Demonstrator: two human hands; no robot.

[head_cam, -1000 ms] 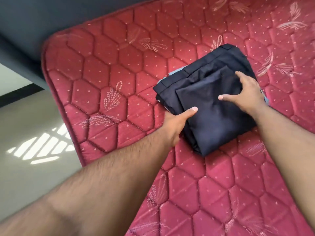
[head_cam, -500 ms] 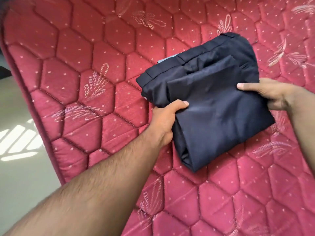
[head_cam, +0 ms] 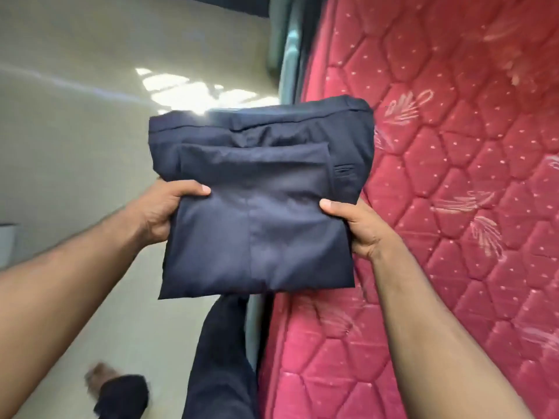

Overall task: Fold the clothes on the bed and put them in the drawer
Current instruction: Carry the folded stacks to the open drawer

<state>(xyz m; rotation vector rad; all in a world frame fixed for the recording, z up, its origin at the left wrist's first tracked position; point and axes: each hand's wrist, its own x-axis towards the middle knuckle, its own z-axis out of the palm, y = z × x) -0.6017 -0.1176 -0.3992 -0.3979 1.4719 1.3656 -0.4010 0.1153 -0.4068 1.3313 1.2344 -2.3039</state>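
Squarely in the middle of the view sits the folded navy garment, a thick, roughly rectangular bundle held up in the air, off the bed, partly over the mattress edge and partly over the floor. Its top layer is a smaller folded panel lying over a wider one, and a narrow waistband-like hem runs along the far edge (a small stitched slit shows on the right side of the cloth).

Both hands carry it from the near half. The left hand grips the bundle's left edge, thumb pressed flat on top, fingers hidden under the fabric. The right hand grips the right edge the same way, thumb on top, the rest tucked beneath.

To the right lies the red quilted mattress, stitched in hexagons with pale leaf motifs and small dots, its piped border running up the picture. Left of it is the pale floor, with a patch of sunlight beyond the bundle. Below the garment a leg in dark trousers stands close beside the mattress; a foot at lower left is blurred.
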